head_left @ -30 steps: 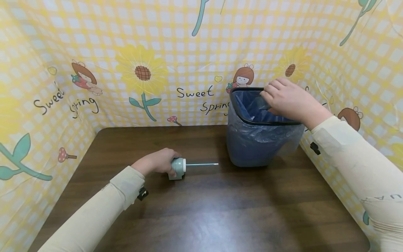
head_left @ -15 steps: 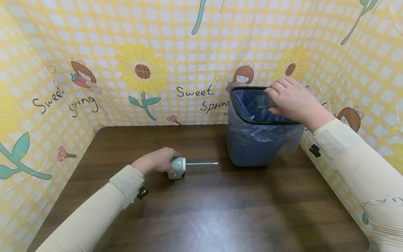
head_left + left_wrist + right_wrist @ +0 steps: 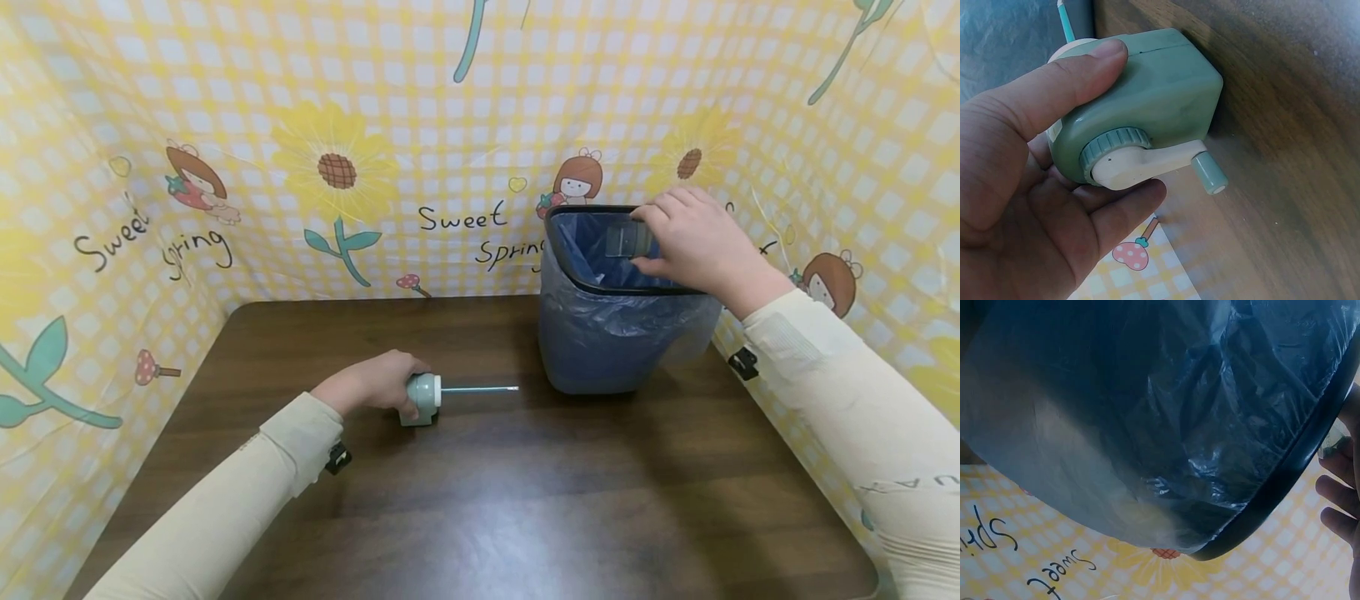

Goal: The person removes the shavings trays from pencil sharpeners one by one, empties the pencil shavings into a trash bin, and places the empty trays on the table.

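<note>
My left hand (image 3: pixel 381 382) holds a green crank pencil sharpener (image 3: pixel 424 398) down on the table. A blue pencil (image 3: pixel 480 389) sticks out of its white front, pointing right. In the left wrist view my thumb presses on the sharpener's body, and the white crank arm (image 3: pixel 1160 161) with its green knob faces the camera. My right hand (image 3: pixel 693 242) is above the open top of a bin (image 3: pixel 600 346), pinching a small clear box (image 3: pixel 624 239), like a shavings drawer, just inside the rim. What the box contains is too unclear to tell. Only fingers (image 3: pixel 1338 494) show in the right wrist view.
A bluish plastic liner (image 3: pixel 1147 412) covers the bin and hangs over its outside below the black rim (image 3: pixel 1272 487). The bin stands on the brown wooden table (image 3: pixel 480 492) at the back right. Yellow checked cloth (image 3: pixel 450 150) surrounds the back and sides.
Over the bin, my right hand has turned the clear box, so its broad side now shows, and shifted slightly right. The left hand, sharpener and pencil look unchanged.
</note>
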`<state>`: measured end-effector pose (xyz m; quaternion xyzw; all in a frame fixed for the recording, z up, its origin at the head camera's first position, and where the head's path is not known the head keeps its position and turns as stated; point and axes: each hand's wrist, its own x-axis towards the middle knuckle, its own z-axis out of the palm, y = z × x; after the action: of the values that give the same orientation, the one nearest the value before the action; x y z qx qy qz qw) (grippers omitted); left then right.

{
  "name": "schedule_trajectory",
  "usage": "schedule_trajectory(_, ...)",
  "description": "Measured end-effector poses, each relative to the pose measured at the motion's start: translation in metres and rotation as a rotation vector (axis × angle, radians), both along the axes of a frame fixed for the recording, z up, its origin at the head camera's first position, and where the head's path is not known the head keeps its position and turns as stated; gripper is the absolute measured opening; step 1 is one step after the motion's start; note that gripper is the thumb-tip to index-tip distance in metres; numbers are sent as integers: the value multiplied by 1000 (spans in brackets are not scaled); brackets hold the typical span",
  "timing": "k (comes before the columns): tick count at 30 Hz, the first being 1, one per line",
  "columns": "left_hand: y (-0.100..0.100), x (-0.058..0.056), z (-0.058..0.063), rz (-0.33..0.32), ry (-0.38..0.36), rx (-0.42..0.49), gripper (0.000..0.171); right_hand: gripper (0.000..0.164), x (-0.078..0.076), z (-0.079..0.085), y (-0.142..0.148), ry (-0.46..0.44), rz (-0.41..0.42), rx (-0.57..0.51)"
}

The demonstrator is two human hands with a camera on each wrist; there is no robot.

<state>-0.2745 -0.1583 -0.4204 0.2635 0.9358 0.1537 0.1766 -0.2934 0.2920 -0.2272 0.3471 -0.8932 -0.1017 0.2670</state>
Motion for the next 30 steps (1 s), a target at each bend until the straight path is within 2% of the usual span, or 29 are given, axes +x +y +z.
schedule_trajectory(22,-1,2,-1,7,5,1,68,61,6,-5,-5,-215,-201,-192)
schedule_trajectory(30,-1,2,0,-4,11,2,68,62,7,-5,-5,-245,-243,-230)
